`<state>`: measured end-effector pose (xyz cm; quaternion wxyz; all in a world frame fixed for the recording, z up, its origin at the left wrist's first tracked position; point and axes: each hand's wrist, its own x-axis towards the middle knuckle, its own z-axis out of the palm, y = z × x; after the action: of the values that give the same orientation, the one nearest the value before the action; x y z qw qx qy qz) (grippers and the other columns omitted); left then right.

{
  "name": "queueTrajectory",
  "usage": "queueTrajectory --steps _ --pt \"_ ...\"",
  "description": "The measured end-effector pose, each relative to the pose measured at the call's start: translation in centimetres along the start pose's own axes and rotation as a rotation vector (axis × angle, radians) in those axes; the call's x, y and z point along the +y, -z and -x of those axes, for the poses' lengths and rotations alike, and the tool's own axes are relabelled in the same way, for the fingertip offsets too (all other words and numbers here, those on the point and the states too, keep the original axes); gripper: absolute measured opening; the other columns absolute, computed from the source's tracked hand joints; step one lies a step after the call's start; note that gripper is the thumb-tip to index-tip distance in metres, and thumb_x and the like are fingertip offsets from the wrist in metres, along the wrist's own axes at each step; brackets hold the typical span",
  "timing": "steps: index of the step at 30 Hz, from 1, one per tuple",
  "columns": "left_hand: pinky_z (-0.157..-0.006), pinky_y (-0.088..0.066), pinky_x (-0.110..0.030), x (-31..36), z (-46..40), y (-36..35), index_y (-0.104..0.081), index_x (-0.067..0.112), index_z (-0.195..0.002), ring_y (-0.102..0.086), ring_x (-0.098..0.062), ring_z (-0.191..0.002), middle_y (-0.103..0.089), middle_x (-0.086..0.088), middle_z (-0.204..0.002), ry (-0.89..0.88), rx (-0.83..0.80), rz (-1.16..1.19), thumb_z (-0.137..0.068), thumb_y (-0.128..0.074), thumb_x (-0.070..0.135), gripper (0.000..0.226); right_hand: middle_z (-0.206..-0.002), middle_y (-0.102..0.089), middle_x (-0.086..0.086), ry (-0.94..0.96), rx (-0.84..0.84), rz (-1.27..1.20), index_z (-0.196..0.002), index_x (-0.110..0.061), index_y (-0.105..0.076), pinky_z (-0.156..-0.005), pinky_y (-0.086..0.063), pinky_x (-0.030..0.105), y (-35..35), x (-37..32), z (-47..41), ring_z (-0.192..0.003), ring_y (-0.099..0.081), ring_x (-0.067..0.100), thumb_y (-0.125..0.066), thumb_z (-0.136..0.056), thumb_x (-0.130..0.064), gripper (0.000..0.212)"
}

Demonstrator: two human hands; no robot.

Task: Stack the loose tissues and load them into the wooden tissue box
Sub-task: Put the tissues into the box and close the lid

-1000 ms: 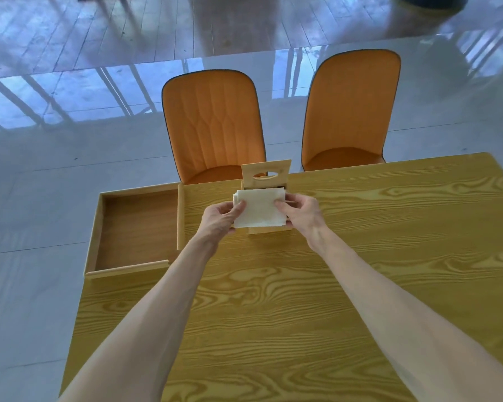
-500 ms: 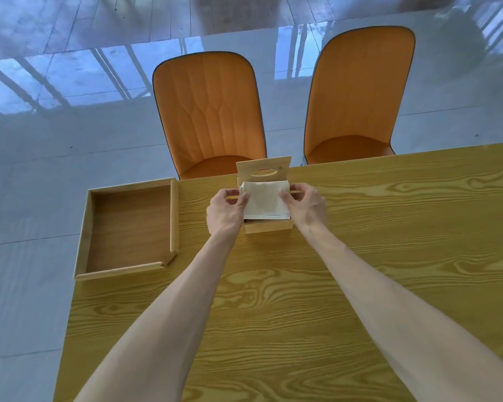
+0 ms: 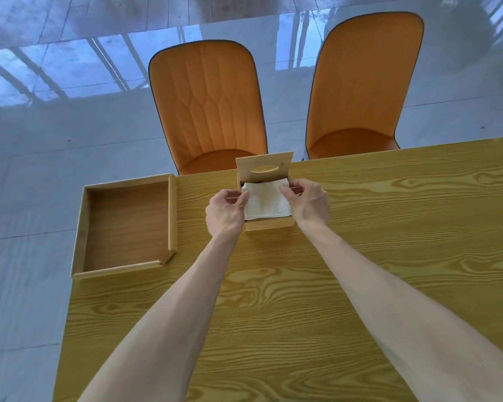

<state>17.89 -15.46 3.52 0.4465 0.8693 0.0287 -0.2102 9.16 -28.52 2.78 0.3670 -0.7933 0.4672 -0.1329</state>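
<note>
One wooden tissue box [image 3: 269,221] (lid [image 3: 264,169] raised) holds one tissue stack [image 3: 266,203] — left hand [image 3: 225,211] and right hand [image 3: 308,203] pinch its edges. Left of the box, one tray [image 3: 79,227]; beyond it, two chairs [image 3: 206,103].

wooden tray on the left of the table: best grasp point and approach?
Judging by its pose, grip the wooden tray by its right side wall, pinching over the raised rail from above. It lies flat on the table, open side up and nothing inside, so the thin upright walls are the only graspable edges. That wall lies nearest the left hand.
</note>
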Motion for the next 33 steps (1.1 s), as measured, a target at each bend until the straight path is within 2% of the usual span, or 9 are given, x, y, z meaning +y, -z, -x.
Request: queueTrajectory --steps 8,14,19,23,26,29,31,33 --pt "-0.060 -0.051 -0.027 0.1 -0.1 -0.7 -0.069 0.029 -0.085 -0.063 -0.005 -0.069 -0.068 0.013 -0.079 0.009 0.059 -0.012 -0.078 -0.077 0.043 0.018 -0.091 -0.074 -0.001 -0.005 0.014 0.012 -0.108 -0.018 -0.072 -0.070 -0.053 0.031 -0.6 0.3 -0.6 -0.086 -0.068 0.018 -0.073 -0.087 -0.034 0.026" --pt "-0.066 -0.054 -0.034 -0.5 -0.1 -1.0 -0.051 0.027 -0.111 -0.065 -0.014 -0.072 -0.063 0.009 -0.083 0.024 0.063 -0.067 -0.078 -0.077 0.046 0.046 -0.086 -0.065 -0.004 -0.036 0.017 -0.007 -0.122 -0.018 -0.057 -0.071 -0.054 0.033 -0.9 0.9 -0.6 -0.082 -0.063 0.016 -0.077 -0.083 -0.038 0.048" --pt "-0.071 -0.058 -0.037 -0.9 -0.3 -1.1 -0.054 0.026 -0.111 -0.068 -0.017 -0.076 -0.064 0.009 -0.087 0.041 0.010 -0.076 -0.082 -0.072 0.049 0.041 -0.088 -0.062 -0.005 -0.047 -0.020 0.012 -0.123 -0.016 -0.056 -0.068 -0.045 0.027 -1.1 1.5 -0.6 -0.082 -0.060 0.014 -0.075 -0.084 -0.042 0.050" --pt "-0.072 -0.057 -0.036 -0.8 -0.6 -0.8 -0.057 0.025 -0.116 -0.063 -0.010 -0.073 -0.063 0.009 -0.089 0.045 -0.043 -0.046 -0.085 -0.070 0.047 0.040 -0.089 -0.062 -0.006 -0.068 -0.071 0.013 -0.124 -0.017 -0.057 -0.066 -0.043 0.027 -0.8 1.6 -0.7 -0.084 -0.059 0.014 -0.069 -0.087 -0.047 0.049" --pt "-0.070 -0.050 -0.031 -0.5 -0.7 -0.1 -0.058 0.024 -0.116 -0.057 -0.001 -0.072 -0.066 0.005 -0.099 0.023 -0.061 -0.025 -0.088 -0.064 0.050 0.038 -0.094 -0.065 -0.005 -0.098 -0.098 -0.022 -0.125 -0.019 -0.056 -0.069 -0.050 0.031 -0.1 1.4 -0.8 -0.086 -0.062 0.015 -0.062 -0.089 -0.053 0.049" --pt "-0.083 -0.055 -0.040 0.8 -1.0 0.9 -0.057 0.022 -0.118 -0.065 -0.015 -0.089 -0.067 -0.002 -0.111 0.053 -0.078 0.036 -0.091 -0.053 0.058 0.045 -0.096 -0.065 -0.004 -0.107 -0.079 -0.089 -0.124 -0.017 -0.056 -0.077 -0.055 0.036 1.3 0.5 -1.4 -0.087 -0.062 0.016 -0.051 -0.092 -0.061 0.054" --pt "-0.089 -0.054 -0.045 2.4 -1.2 1.5 -0.055 0.018 -0.128 -0.064 -0.023 -0.098 -0.066 -0.005 -0.114 0.149 -0.112 0.119 -0.092 -0.042 0.064 0.060 -0.102 -0.064 -0.001 -0.144 -0.096 -0.158 -0.124 -0.016 -0.055 -0.081 -0.054 0.039 2.3 -0.9 -2.2 -0.090 -0.061 0.019 -0.045 -0.094 -0.062 0.056" --pt "-0.090 -0.050 -0.048 4.2 -1.4 2.1 -0.049 0.017 -0.137 -0.061 -0.027 -0.105 -0.063 -0.008 -0.120 0.282 -0.175 0.223 -0.090 -0.035 0.070 0.073 -0.108 -0.063 0.005 -0.271 -0.172 -0.309 -0.126 -0.014 -0.055 -0.092 -0.053 0.046 3.2 -2.6 -3.1 -0.100 -0.062 0.025 -0.041 -0.095 -0.064 0.060"
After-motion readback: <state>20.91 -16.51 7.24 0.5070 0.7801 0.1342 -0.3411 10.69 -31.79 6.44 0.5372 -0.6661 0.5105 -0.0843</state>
